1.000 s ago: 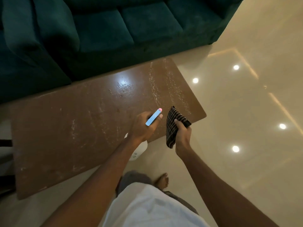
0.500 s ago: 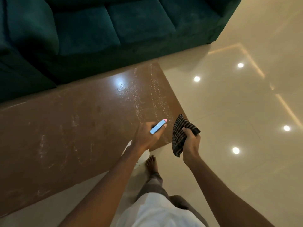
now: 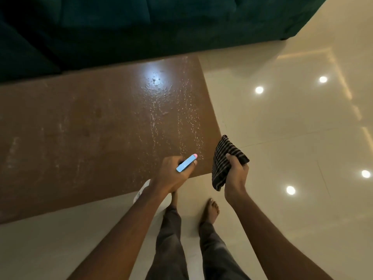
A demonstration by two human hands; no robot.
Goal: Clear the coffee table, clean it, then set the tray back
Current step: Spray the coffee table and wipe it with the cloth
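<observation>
The brown coffee table (image 3: 84,126) fills the left and middle, its top bare and speckled with droplets near its right end. My left hand (image 3: 173,174) hovers over the table's near right corner, gripping a white spray bottle (image 3: 141,194) whose blue trigger with a pink tip (image 3: 186,163) points up and right. My right hand (image 3: 236,176) is just past the table's right edge, over the floor, closed on a dark striped cloth (image 3: 226,158) that hangs bunched from the fingers. No tray is in view.
A dark green sofa (image 3: 141,27) runs along the far side of the table. Glossy cream floor tiles (image 3: 292,138) with ceiling light reflections spread to the right. My bare feet (image 3: 210,211) stand on the floor by the table's near right corner.
The view has shifted right along the table and tilted down. Both hands keep their hold and stay close together; my feet have stepped toward the table's right end.
</observation>
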